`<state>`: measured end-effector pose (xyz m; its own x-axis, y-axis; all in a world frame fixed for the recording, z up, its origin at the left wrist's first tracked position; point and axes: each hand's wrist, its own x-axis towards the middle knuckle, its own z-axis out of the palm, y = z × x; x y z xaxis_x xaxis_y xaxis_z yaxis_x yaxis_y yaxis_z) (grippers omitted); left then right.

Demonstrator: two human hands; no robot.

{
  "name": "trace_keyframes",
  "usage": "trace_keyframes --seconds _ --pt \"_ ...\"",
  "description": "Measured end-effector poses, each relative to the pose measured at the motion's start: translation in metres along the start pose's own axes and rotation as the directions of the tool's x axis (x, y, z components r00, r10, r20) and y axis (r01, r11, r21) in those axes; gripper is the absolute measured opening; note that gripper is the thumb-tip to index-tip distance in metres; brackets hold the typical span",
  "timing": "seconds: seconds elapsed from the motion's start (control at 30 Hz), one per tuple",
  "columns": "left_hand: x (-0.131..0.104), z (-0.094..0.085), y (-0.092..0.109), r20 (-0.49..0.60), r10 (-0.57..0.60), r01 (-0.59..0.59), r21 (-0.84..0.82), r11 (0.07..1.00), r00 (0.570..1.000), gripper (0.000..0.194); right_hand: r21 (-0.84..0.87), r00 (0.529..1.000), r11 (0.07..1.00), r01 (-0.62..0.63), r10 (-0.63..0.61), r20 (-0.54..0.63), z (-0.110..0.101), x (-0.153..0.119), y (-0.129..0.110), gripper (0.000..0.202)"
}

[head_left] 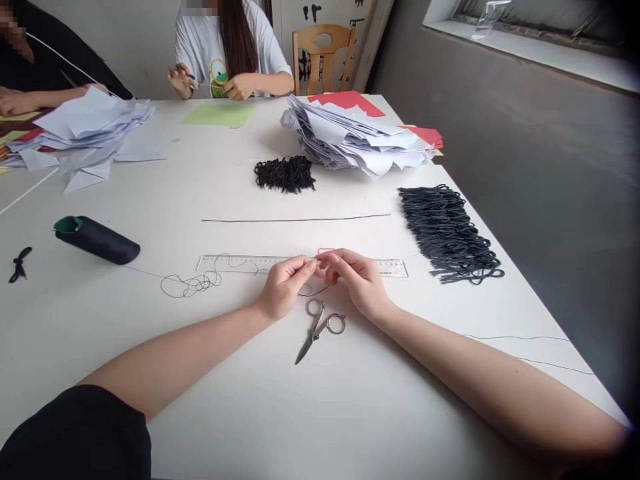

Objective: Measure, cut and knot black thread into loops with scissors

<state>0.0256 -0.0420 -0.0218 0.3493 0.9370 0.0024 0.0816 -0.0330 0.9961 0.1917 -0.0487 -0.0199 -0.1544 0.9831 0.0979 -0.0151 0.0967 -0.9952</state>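
My left hand (286, 285) and my right hand (359, 281) meet fingertip to fingertip over a clear ruler (235, 265), both pinched closed. Black thread (189, 287) runs loosely coiled from a dark spool (107, 241) at the left towards my left hand. A short curve of it shows under the fingers and reaches my right hand; the pinched part itself is mostly hidden. Just below my hands, small metal scissors (314, 333) lie with points towards me. Beyond the ruler, a straight length of black cord (295, 220) is stretched across the white table (225, 413).
Looped black cords (445, 230) lie in a row at the right, with a smaller black bundle (284, 175) farther back. Paper piles (350, 133) stand behind. A knotted black cord (20, 265) lies far left. Two people sit across the table; one person's hands (240, 87) hold thread.
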Motion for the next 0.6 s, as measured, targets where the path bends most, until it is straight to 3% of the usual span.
trace_keyframes --seconds 0.3,0.4,0.5,0.53,0.6 --pt "-0.002 0.001 0.001 0.013 0.009 -0.010 0.021 1.000 1.000 0.034 -0.035 0.999 0.998 0.053 -0.052 0.004 0.002 0.001 -0.001 0.029" --pt "-0.004 0.001 0.004 -0.073 0.155 -0.138 0.199 0.970 0.985 0.033 -0.070 0.997 0.995 0.067 -0.069 -0.040 0.002 -0.001 -0.001 0.029" --pt "-0.006 0.002 0.008 -0.222 0.394 -0.275 0.425 0.863 0.892 0.024 -0.169 0.986 0.976 0.140 -0.153 -0.068 0.001 -0.003 -0.001 0.024" --pt "-0.007 0.002 0.009 -0.238 0.435 -0.299 0.450 0.841 0.868 0.023 -0.216 0.978 0.960 0.179 -0.197 -0.065 0.001 -0.003 -0.001 0.022" --pt "-0.008 0.005 0.010 -0.211 0.416 -0.323 0.368 0.872 0.884 0.024 -0.314 0.956 0.912 0.264 -0.291 -0.043 0.001 -0.004 -0.002 0.019"
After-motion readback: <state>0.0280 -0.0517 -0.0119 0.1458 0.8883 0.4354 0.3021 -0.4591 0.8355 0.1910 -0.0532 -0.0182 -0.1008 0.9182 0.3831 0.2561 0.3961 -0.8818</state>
